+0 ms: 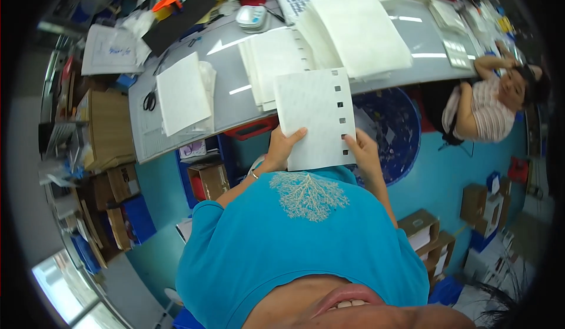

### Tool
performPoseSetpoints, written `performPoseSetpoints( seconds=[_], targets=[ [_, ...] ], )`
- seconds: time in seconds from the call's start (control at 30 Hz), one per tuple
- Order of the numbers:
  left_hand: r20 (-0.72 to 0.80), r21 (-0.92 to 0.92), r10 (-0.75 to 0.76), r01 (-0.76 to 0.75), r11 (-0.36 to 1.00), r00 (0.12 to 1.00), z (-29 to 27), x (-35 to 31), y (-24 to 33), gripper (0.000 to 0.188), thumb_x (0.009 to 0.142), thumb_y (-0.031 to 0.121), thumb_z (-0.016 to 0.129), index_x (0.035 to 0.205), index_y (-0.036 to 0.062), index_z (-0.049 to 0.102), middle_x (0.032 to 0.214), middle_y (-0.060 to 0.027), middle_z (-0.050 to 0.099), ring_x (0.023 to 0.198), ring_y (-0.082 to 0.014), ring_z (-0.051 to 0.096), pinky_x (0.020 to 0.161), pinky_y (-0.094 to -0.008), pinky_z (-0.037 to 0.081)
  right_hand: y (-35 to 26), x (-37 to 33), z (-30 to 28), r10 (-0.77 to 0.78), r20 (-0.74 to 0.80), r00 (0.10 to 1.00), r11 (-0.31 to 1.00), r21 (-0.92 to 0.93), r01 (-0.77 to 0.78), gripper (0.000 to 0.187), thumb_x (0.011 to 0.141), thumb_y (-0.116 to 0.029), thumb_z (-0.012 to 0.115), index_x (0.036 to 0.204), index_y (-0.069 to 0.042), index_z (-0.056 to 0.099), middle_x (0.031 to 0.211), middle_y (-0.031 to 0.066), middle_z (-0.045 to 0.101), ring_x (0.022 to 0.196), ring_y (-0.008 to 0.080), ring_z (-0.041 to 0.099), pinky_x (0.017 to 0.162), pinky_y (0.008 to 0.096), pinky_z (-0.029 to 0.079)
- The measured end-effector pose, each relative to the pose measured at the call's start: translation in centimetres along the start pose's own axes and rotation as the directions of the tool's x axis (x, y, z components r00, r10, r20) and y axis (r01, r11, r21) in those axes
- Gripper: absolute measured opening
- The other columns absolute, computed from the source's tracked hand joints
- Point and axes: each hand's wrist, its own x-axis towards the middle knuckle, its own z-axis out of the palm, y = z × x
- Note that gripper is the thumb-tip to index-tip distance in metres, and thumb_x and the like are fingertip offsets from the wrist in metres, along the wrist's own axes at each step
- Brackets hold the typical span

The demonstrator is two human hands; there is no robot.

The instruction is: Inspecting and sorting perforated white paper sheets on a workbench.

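Observation:
In front of my chest I hold a white sheet (311, 108) with a column of small square cut-outs along its right side. My left hand (286, 145) grips its lower left edge, the thumb lying on top. My right hand (366, 154) pinches the right edge beside the lower cut-outs; its other fingers are partly hidden. Whether it is one sheet or several together, I cannot tell. Just beyond lies a stack of similar white sheets (268, 61), with square cut-outs showing at its right side. A taller, slightly curled white stack (362, 32) stands right of that.
A smaller white stack (183, 97) and black-handled scissors (150, 101) lie on the grey table (226, 102) at left. Under the table's edge stands a round blue bin (406, 132) with scraps inside. Another person (479, 108) sits at the right. Cardboard boxes (421, 229) stand on the floor.

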Motion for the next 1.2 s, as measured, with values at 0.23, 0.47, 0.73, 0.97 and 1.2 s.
performPoseSetpoints(
  seconds=[0.23,0.47,0.73,0.97,1.2],
  targets=[
    [-0.11,-0.086,0.078,-0.088,0.992,0.991,-3.8,0.8,2.3,0.05,0.082,0.015,0.069,0.123,-0.0048,0.048,0.112,-0.0148,0.06,0.1,-0.0215,0.06,0.086,-0.0341,0.049,-1.9,2.1,4.7,-0.072,0.038,0.997,0.927,-0.365,0.081,0.028,0.092,-0.023,0.059,0.103,0.002,0.062,0.07,0.0025,0.059,0.049,0.0058,0.05,0.043,0.0208,0.039],
    [-0.245,0.572,0.667,-0.45,0.686,0.704,-7.9,5.2,8.7,0.061,0.085,0.018,0.066,0.135,-0.0029,0.037,0.127,-0.0214,0.05,0.115,-0.0279,0.052,0.095,-0.037,0.044,-1.8,12.7,4.9,-0.524,0.005,0.852,0.617,-0.687,0.384,0.032,0.091,-0.026,0.059,0.111,0.0,0.059,0.075,0.0077,0.061,0.052,0.0109,0.051,0.05,0.025,0.042],
    [-0.256,0.89,0.845,-0.226,0.395,0.469,-18.4,-2.8,10.3,0.054,0.086,0.02,0.063,0.133,0.001,0.043,0.131,-0.0176,0.047,0.121,-0.0339,0.045,0.101,-0.0406,0.038,-2.4,9.4,12.4,-0.305,0.254,0.918,0.64,-0.659,0.395,0.025,0.09,-0.018,0.061,0.109,-0.002,0.062,0.086,0.0077,0.067,0.069,0.0096,0.058,0.061,0.0239,0.046],
    [-0.418,0.906,0.776,0.271,0.324,0.472,-26.3,0.2,9.4,0.053,0.085,0.026,0.063,0.127,-0.0025,0.047,0.129,-0.0197,0.049,0.117,-0.0363,0.046,0.098,-0.0443,0.039,-5.1,13.3,28.1,-0.307,0.478,0.823,0.611,-0.564,0.555,0.02,0.087,-0.024,0.062,0.095,-0.005,0.061,0.079,0.0114,0.064,0.066,0.025,0.061,0.062,0.0352,0.047],
    [-0.453,0.886,0.724,0.169,0.432,0.521,-28.8,0.0,10.2,0.051,0.084,0.026,0.064,0.124,-0.0018,0.05,0.124,-0.0192,0.052,0.116,-0.0361,0.048,0.096,-0.0434,0.04,-0.4,16.0,31.9,-0.298,0.54,0.787,0.569,-0.561,0.601,0.016,0.084,-0.018,0.065,0.089,-0.004,0.06,0.068,0.0075,0.059,0.058,0.0185,0.058,0.055,0.0312,0.046]
  ],
)
